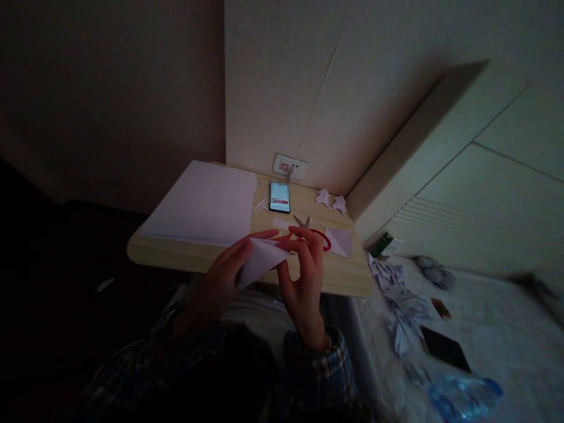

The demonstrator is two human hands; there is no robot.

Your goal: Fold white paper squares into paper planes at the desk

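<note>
We are facing a dim room, with a pale wall (273,76) filling the upper middle of the frame and a light wooden table (352,282) spanning the centre. At the left of the tabletop, a stack of white paper (202,205) is lying flat. In the middle, we are seeing a lit phone (279,197) resting below a wall socket (289,167), with paper scraps (261,204) lying just left of it. Red-handled scissors (303,222) are lying right of centre, partly hidden behind the fingers, and a flat folded sheet (339,242) is lying just to their right. Two small folded shapes (323,197) are sitting near the table's upper right corner.

In the centre foreground, we are watching the folded paper (263,261) being held above the table's front edge, its pointed end facing right. The left hand (229,261) is gripping its left side between thumb and fingers; the right hand (304,270), fingers curling, is pinching its right corner.

At the lower right, we are seeing a bed (493,305) bearing a heap of folded papers (400,294), a dark flat object (446,348) and a clear bluish plastic item (465,396).
</note>
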